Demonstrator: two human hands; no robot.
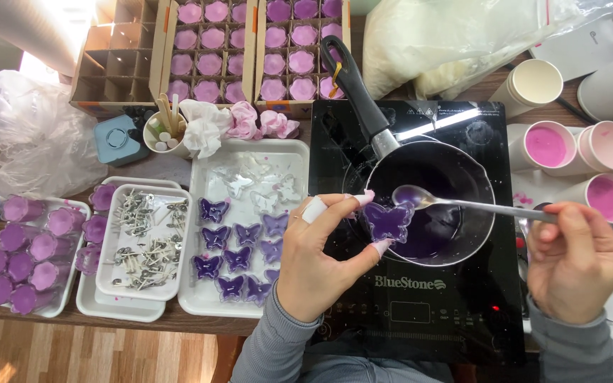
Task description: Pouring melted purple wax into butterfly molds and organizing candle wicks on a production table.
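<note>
My left hand pinches a clear butterfly-shaped mould filled with purple wax, held over the dark pan of purple liquid. My right hand grips the handle of a metal spoon, whose bowl sits just above the mould's right edge. The pan rests on a black induction cooktop, its black handle pointing to the back left.
A white tray left of the cooktop holds several filled purple butterfly moulds and empty clear ones. Further left are a tray of metal wick holders and purple candles. Paper cups of pink wax stand right. Cardboard boxes of pink flower candles sit behind.
</note>
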